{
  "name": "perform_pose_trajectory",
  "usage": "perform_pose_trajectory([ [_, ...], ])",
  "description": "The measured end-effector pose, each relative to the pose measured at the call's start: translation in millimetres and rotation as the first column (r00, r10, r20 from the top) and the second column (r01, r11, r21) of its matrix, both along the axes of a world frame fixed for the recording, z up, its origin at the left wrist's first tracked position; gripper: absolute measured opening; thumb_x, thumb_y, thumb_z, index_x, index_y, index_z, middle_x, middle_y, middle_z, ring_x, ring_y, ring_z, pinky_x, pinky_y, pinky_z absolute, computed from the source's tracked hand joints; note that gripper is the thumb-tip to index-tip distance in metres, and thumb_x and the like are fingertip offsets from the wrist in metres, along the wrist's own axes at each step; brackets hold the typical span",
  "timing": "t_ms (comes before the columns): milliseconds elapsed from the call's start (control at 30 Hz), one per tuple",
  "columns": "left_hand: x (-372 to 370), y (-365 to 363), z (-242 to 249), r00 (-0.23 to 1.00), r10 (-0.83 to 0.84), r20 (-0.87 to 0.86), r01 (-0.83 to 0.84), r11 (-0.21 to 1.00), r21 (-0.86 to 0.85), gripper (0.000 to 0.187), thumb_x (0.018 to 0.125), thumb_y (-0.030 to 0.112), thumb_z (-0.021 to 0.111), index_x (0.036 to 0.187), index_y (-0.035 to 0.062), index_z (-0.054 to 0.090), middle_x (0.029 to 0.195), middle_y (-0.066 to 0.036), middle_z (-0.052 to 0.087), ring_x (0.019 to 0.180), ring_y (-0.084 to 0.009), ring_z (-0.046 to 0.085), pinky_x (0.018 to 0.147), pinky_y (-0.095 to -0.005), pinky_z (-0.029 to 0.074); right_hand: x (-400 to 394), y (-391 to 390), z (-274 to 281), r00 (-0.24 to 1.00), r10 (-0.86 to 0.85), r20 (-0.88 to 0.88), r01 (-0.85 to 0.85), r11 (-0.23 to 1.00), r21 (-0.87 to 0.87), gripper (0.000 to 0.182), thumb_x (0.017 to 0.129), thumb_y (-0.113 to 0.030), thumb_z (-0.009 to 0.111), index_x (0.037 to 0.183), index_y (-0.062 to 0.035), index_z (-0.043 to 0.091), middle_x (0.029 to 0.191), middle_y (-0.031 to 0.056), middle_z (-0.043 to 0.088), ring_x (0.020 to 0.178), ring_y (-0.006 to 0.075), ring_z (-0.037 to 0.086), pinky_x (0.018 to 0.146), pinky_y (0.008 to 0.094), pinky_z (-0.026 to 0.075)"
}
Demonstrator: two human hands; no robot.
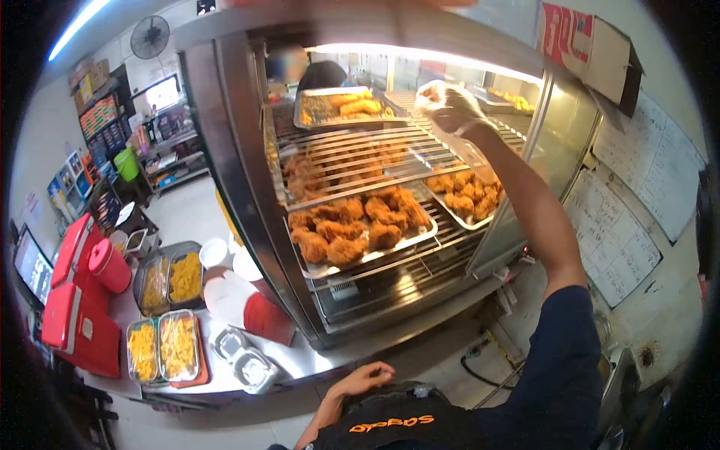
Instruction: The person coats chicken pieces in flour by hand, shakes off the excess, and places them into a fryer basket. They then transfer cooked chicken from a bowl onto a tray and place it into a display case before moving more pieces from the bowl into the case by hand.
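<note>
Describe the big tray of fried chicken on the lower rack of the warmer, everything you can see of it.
The tray is a shallow, shiny metal pan, rectangular with a raised rim. It lies flat on the lower wire rack of the glass-fronted warmer, set at a slant in this view. Golden-brown fried chicken covers most of it in one crowded layer. A smaller tray sits to its right. No hand touches it; the gloved right hand is raised above the upper rack.
</note>
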State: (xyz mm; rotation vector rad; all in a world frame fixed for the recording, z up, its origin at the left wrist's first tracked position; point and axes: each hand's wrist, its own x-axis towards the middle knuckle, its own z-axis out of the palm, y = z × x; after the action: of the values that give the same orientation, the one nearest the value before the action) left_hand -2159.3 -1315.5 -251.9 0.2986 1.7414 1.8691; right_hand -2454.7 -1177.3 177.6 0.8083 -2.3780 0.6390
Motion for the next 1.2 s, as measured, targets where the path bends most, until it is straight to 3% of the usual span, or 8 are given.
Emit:
perform_pose_trajectory([
  [67, 6, -19, 0, 1.0, 0.003, 0.024, -0.003, 1.0, 0.017, 0.033, 0.088, 0.027, 0.05, 0.111, 0.0037, 0.049, 0.101, -0.004, 0.054, 0.094, -0.0124, 0.05, 0.081, -0.0262, 0.042, -69, -22, 10, 0.996, -0.088, -0.012, 0.084, 0.894, 0.44, 0.032, 0.076, -0.034, 0.051, 0.089, -0.0066, 0.06, 0.088, 0.0136, 0.062, 0.084, 0.0258, 0.057, 0.075, 0.036, 0.042],
  [400, 14, -66, -13, 0.984, -0.054, 0.17, 0.031, 0.99, 0.135, 0.035, 0.088, 0.028, 0.05, 0.114, 0.0046, 0.047, 0.102, -0.004, 0.052, 0.094, -0.0105, 0.048, 0.079, -0.0237, 0.041, -169, -52, -33, 0.509, 0.664, 0.548, -0.592, 0.732, -0.338, 0.021, 0.074, -0.024, 0.054, 0.086, -0.0108, 0.065, 0.085, 0.0079, 0.063, 0.069, 0.0212, 0.059, 0.065, 0.0317, 0.046],
  [467, 16, -73, -13, 0.973, -0.099, 0.207, 0.074, 0.99, 0.124, 0.035, 0.088, 0.028, 0.05, 0.113, 0.0047, 0.047, 0.1, -0.003, 0.052, 0.093, -0.01, 0.048, 0.078, -0.0236, 0.041, -101, -87, -4, 0.925, -0.354, 0.138, 0.26, 0.854, 0.45, 0.023, 0.073, -0.025, 0.053, 0.084, -0.0085, 0.065, 0.086, 0.0136, 0.063, 0.074, 0.0281, 0.06, 0.065, 0.0342, 0.047],
  [767, 12, -104, -6, 0.959, -0.112, 0.26, 0.098, 0.993, 0.066, 0.036, 0.087, 0.031, 0.052, 0.112, 0.0053, 0.048, 0.097, -0.002, 0.053, 0.09, -0.0093, 0.05, 0.076, -0.0231, 0.041, -132, -15, -45, 0.625, 0.625, 0.468, -0.608, 0.766, -0.211, 0.013, 0.072, -0.014, 0.053, 0.068, -0.0018, 0.054, 0.07, 0.0106, 0.056, 0.064, 0.0178, 0.051, 0.057, 0.0295, 0.04],
  [867, 2, -102, -14, 0.956, -0.134, 0.26, 0.117, 0.99, 0.083, 0.036, 0.086, 0.03, 0.053, 0.111, 0.0046, 0.048, 0.096, -0.001, 0.053, 0.087, -0.0086, 0.049, 0.075, -0.0224, 0.041, -76, -6, -36, 0.373, 0.809, 0.455, -0.328, 0.574, -0.75, 0.009, 0.074, -0.007, 0.049, 0.078, -0.0014, 0.054, 0.073, 0.0091, 0.056, 0.071, 0.0169, 0.052, 0.06, 0.0294, 0.042],
  [933, -6, -96, 1, 0.959, -0.159, 0.237, 0.151, 0.987, 0.051, 0.035, 0.086, 0.029, 0.053, 0.11, 0.0041, 0.049, 0.096, -0.001, 0.053, 0.088, -0.0085, 0.048, 0.076, -0.0219, 0.04, -69, 6, -28, 0.777, 0.247, 0.578, -0.274, 0.961, -0.043, 0.013, 0.077, -0.01, 0.048, 0.081, -0.006, 0.059, 0.065, 0.002, 0.054, 0.057, 0.0109, 0.046, 0.052, 0.0247, 0.04],
  [1033, -16, -92, 5, 0.969, -0.225, 0.104, 0.226, 0.974, 0.002, 0.034, 0.086, 0.027, 0.053, 0.11, 0.0034, 0.049, 0.096, -0.002, 0.053, 0.09, -0.0088, 0.048, 0.079, -0.0224, 0.039, -59, 13, -26, 0.954, -0.17, 0.247, -0.032, 0.762, 0.647, 0.027, 0.066, -0.023, 0.062, 0.085, -0.0045, 0.06, 0.076, 0.0127, 0.059, 0.061, 0.0211, 0.055, 0.055, 0.0334, 0.045],
  [1200, -27, -90, 7, 0.949, -0.305, 0.075, 0.308, 0.951, -0.026, 0.035, 0.087, 0.028, 0.052, 0.11, 0.0029, 0.049, 0.098, -0.002, 0.052, 0.093, -0.0096, 0.047, 0.083, -0.0234, 0.037, 50, -13, 13, 0.952, -0.263, 0.155, 0.139, 0.826, 0.547, 0.064, 0.066, -0.038, 0.063, 0.117, -0.0036, 0.044, 0.071, 0.015, 0.057, 0.069, 0.023, 0.056, 0.066, 0.0361, 0.043],
])
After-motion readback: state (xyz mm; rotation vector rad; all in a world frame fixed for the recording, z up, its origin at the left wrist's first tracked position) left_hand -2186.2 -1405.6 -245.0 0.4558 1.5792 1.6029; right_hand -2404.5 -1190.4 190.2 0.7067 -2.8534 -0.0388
